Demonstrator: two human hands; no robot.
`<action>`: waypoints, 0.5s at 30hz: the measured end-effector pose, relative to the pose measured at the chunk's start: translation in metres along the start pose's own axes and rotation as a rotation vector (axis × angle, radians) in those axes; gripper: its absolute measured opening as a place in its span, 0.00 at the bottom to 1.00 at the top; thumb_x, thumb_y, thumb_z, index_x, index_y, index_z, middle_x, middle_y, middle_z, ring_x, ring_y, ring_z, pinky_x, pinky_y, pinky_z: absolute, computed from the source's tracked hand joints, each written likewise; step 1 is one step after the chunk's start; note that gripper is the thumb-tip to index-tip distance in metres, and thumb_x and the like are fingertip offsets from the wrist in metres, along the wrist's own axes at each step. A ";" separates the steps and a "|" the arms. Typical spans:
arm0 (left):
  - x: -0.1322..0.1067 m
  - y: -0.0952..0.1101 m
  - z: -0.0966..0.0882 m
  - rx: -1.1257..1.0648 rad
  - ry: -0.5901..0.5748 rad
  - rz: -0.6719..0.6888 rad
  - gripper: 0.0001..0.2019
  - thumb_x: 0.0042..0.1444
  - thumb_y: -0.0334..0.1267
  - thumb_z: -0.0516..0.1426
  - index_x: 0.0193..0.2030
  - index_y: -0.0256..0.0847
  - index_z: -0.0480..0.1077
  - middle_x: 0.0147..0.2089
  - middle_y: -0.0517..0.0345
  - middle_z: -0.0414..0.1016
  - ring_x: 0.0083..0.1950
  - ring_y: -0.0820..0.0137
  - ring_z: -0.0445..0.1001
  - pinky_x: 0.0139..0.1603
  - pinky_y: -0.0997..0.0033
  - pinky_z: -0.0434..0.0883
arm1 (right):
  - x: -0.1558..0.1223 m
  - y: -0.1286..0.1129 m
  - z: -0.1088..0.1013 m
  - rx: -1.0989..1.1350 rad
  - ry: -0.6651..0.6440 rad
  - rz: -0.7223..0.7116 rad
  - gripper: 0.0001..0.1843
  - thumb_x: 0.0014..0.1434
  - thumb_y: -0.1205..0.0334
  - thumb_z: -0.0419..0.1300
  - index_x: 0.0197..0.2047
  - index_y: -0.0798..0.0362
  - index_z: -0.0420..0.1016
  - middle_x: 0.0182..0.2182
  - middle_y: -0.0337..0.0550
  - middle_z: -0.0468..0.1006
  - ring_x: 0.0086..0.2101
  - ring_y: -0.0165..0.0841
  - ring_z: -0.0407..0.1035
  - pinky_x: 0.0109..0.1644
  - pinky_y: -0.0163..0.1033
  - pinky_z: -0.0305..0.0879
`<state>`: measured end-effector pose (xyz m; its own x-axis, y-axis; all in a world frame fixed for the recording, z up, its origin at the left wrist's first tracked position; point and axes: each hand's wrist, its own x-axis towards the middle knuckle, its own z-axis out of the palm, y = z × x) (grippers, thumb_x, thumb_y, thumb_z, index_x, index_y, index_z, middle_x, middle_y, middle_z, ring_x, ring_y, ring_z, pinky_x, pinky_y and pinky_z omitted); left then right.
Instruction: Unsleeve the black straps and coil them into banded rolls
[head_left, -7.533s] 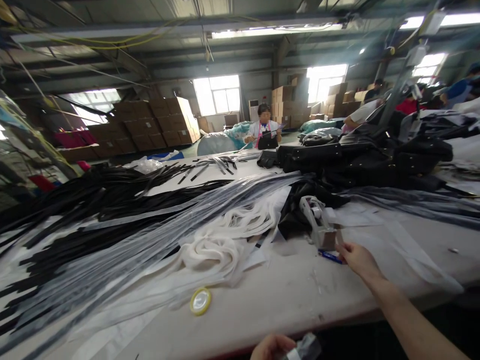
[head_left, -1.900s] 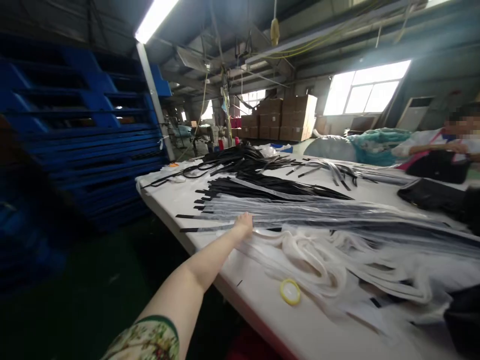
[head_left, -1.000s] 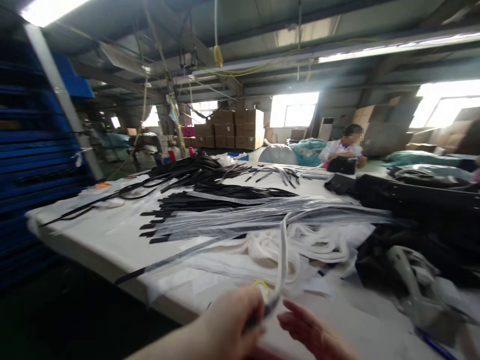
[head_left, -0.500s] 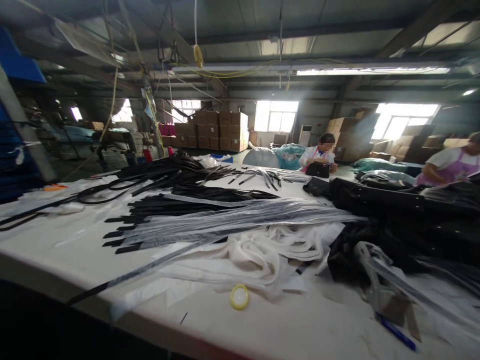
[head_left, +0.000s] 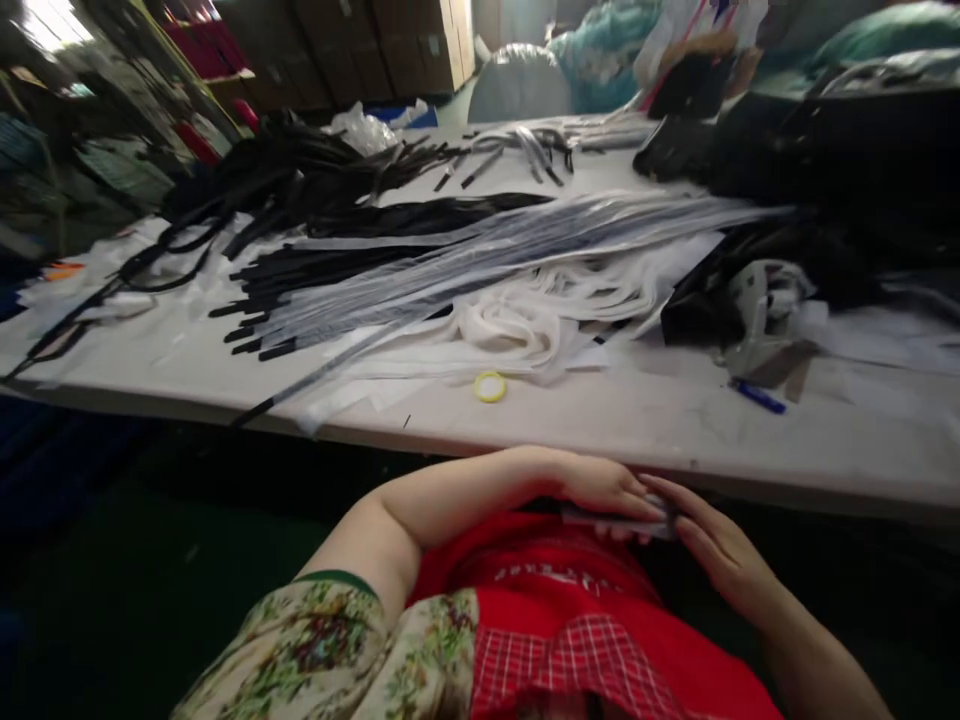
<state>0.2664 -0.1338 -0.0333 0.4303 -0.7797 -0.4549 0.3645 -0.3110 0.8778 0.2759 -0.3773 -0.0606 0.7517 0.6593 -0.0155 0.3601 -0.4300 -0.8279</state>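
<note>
Both hands meet in front of a red apron (head_left: pixel 555 570), just below the table's near edge. My left hand (head_left: pixel 611 488) is closed round a flat greyish piece (head_left: pixel 656 512), its fingertips showing underneath. The kind of piece is hard to make out because the fingers cover most of it. My right hand (head_left: pixel 712 540) closes on the piece's right end, with fingers above and thumb in front. A yellow-rimmed roll of tape (head_left: pixel 490 387) lies on the table beyond my left forearm.
On the white table (head_left: pixel 585 430) lie black strips (head_left: pixel 277 270), strips in clear film (head_left: pixel 450 260), and a heap of white webbing (head_left: pixel 517 325). A grey tape dispenser (head_left: pixel 765 310) and blue pen (head_left: pixel 759 396) are at right. Another person's hands (head_left: pixel 701 45) hold a black item.
My view has tilted down from the room to the table and my body. Both hands, holding the greyish piece, are now visible; earlier neither was in view.
</note>
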 end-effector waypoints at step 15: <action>-0.102 -0.036 -0.033 -0.418 -0.086 -0.163 0.18 0.51 0.55 0.64 0.31 0.40 0.79 0.18 0.63 0.56 0.18 0.76 0.52 0.13 0.74 0.57 | 0.042 0.043 -0.044 -0.078 -0.178 0.145 0.26 0.54 0.35 0.61 0.40 0.50 0.80 0.35 0.43 0.81 0.37 0.41 0.74 0.41 0.36 0.70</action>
<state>0.2362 -0.0252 -0.0237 0.2762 -0.7864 -0.5526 0.7313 -0.2011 0.6517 0.3470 -0.3952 -0.0728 0.6921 0.6826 -0.2349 0.3024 -0.5696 -0.7643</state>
